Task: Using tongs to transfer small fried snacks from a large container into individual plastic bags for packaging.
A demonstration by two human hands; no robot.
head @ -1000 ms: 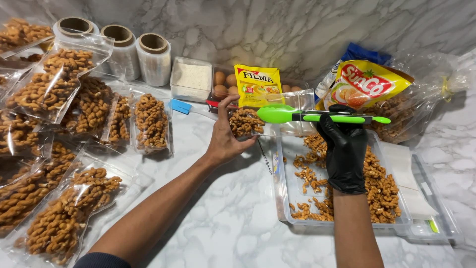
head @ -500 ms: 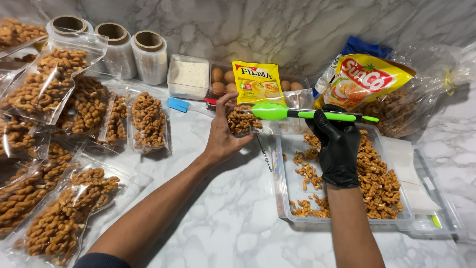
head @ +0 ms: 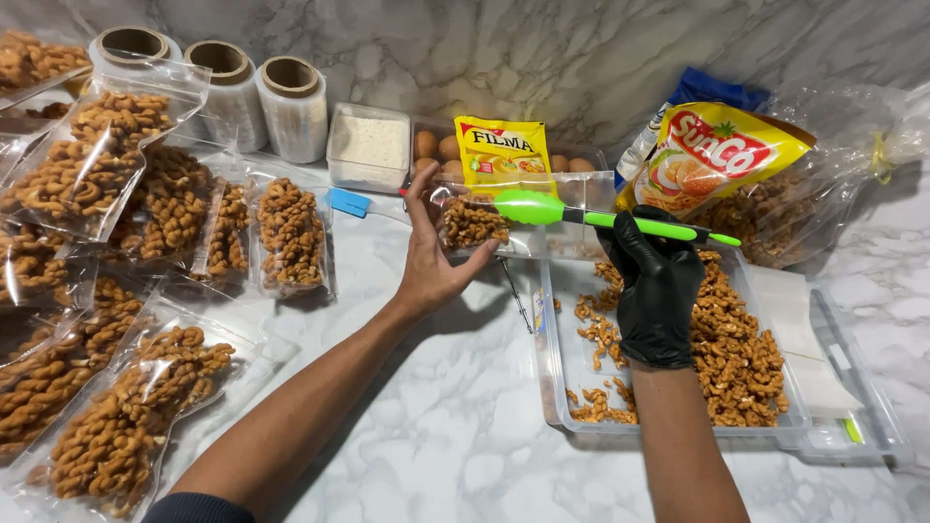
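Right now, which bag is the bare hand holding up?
Find the clear tray of snacks on the marble counter. Just beyond its far left corner, the left hand lifts a clear bag. Unlike the full packs lying left, it's barely filled.

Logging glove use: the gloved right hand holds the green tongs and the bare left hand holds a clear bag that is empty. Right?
Not quite. In the head view the clear bag in the left hand already holds some twisted snacks. The gloved right hand does hold the green tongs.
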